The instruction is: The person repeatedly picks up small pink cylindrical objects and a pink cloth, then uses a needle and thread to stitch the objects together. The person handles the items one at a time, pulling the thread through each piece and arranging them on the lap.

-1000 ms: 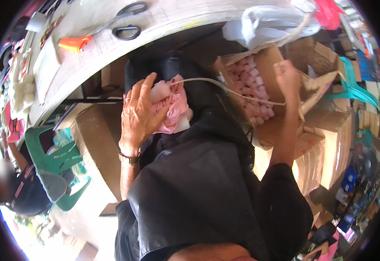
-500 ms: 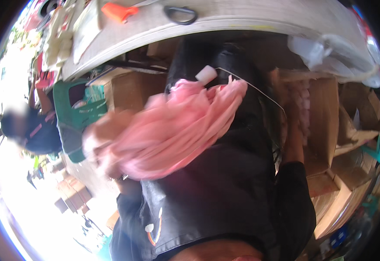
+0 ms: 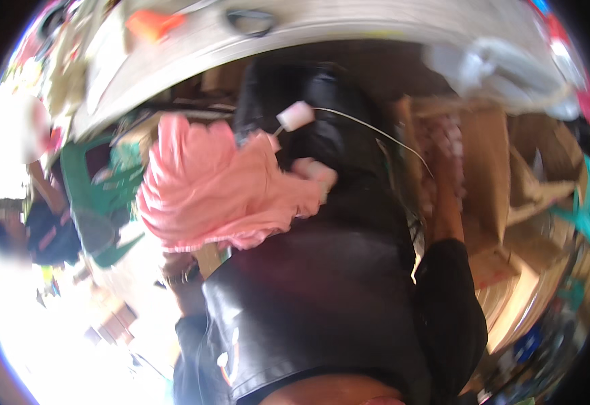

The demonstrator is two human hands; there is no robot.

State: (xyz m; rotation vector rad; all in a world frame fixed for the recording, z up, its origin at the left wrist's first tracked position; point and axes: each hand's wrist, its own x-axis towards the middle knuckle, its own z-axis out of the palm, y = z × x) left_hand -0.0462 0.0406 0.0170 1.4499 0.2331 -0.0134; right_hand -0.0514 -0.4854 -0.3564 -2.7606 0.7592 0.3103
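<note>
A bunched pink cloth [image 3: 207, 185] lies over my left hand, at the left of my lap. Its folds hide the fingers; only the wrist with a bracelet or watch shows below. The cloth is held up by that hand. A pale pink cylinder [image 3: 296, 116] is threaded on a thin white cord [image 3: 369, 128] beyond the cloth. Another pale piece [image 3: 314, 172] sits at the cloth's right edge. The cord runs right, toward my right forearm. My right hand [image 3: 446, 162] reaches into a cardboard box [image 3: 482, 169] among several small pink pieces; its fingers cannot be made out.
A pale table [image 3: 335, 23] spans the far side, bearing an orange-handled tool [image 3: 151, 25] and dark-handled scissors or similar [image 3: 251, 22]. Clear plastic bags [image 3: 491, 71] hang at its right. A green plastic chair [image 3: 82, 179] and a person stand left; further cartons [image 3: 545, 162] are at right.
The pink cloth has shifted left and bunched up, from a long stretched shape. The cylinder has moved slightly left with the cord. My right hand stays in the box.
</note>
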